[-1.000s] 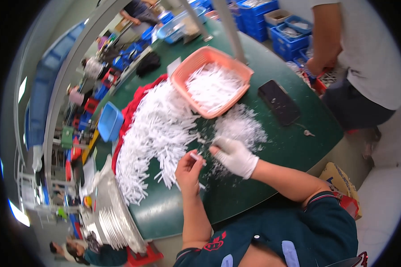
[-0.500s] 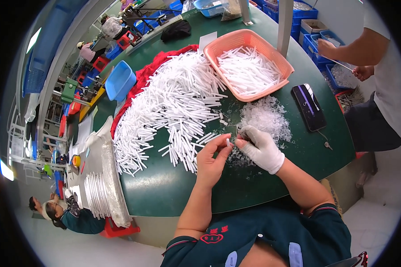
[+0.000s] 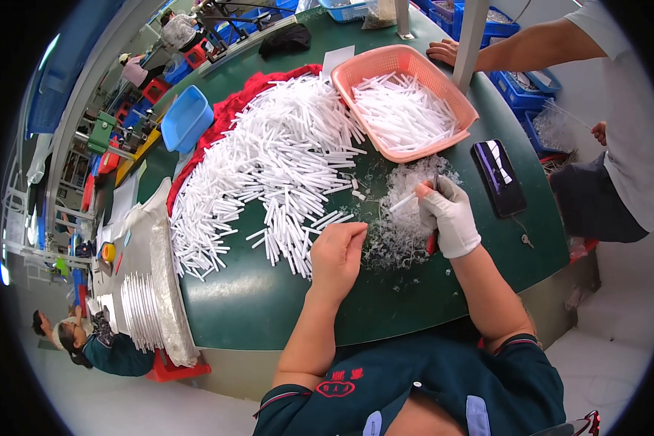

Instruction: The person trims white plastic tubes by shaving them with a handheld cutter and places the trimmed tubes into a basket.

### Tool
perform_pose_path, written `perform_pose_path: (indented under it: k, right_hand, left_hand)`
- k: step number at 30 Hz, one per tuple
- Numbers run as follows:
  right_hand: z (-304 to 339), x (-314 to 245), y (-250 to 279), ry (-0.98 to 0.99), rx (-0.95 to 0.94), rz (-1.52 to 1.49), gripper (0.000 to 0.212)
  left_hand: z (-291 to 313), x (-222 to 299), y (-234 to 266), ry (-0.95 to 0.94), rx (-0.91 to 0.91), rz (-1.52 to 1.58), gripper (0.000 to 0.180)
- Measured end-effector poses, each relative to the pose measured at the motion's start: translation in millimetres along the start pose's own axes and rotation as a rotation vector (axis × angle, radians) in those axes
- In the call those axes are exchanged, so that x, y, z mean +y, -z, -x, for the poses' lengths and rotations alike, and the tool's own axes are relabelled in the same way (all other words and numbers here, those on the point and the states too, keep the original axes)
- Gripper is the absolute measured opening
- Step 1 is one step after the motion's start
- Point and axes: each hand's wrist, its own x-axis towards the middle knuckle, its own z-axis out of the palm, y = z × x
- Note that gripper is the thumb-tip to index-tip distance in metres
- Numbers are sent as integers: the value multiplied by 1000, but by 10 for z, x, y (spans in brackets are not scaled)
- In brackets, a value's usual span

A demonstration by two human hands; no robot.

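A white glove with bare fingertips covers my right hand (image 3: 450, 218), which is closed above the heap of clear plastic scraps (image 3: 396, 243). Between its thumb and fingers sits a short white tube (image 3: 403, 203), pointing left. A small red-handled tool (image 3: 432, 243) shows below the palm; its kind is hidden by the hand. My bare left hand (image 3: 338, 251) is apart from it, fingers curled together in a pinch; whatever they hold, if anything, is hidden. Just beyond it spreads a big pile of white tubes (image 3: 269, 167) on a red cloth (image 3: 229, 109).
A pink basket (image 3: 469, 120) of white tubes stands beyond the scraps. To the right on the green table (image 3: 269, 312) lie a phone (image 3: 500, 178) and a key (image 3: 527, 240). A blue basin (image 3: 187, 118) is at the left. Another person's hand (image 3: 443, 51) rests on the table's far edge.
My hands, formerly together over the scraps, have parted: the right moved up and right with the tube, the left slightly left. The person at right has put a hand on the table.
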Motion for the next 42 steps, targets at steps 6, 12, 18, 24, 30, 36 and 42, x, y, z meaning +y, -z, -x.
perform_pose_path:
  k: [6, 12, 18, 24, 30, 36, 42]
  right_hand:
    - [-19, -16, 7, -45, -5, -150, 16]
    - [-99, -62, 100, 204, 193, -78, 17]
    - [-142, -115, 162, 298, 268, -135, 19]
    - [-142, -256, 289, 348, 339, -322, 20]
    - [-100, -162, 217, 156, 194, -419, 18]
    - [-3, 63, 15, -257, -94, -501, 15]
    - [151, 261, -182, -445, -304, -431, 16]
  left_hand:
    - [20, -139, 17, -77, 106, -217, 11]
    - [-24, -134, 129, 150, 383, -122, 16]
    - [-55, -264, 268, 156, 520, -371, 17]
    - [-86, -400, 406, 215, 728, -300, 18]
    - [-17, -341, 239, 13, 119, -502, 20]
    - [-98, 79, 26, -138, 144, -515, 24]
    - [-26, 66, -77, -144, 32, -149, 33]
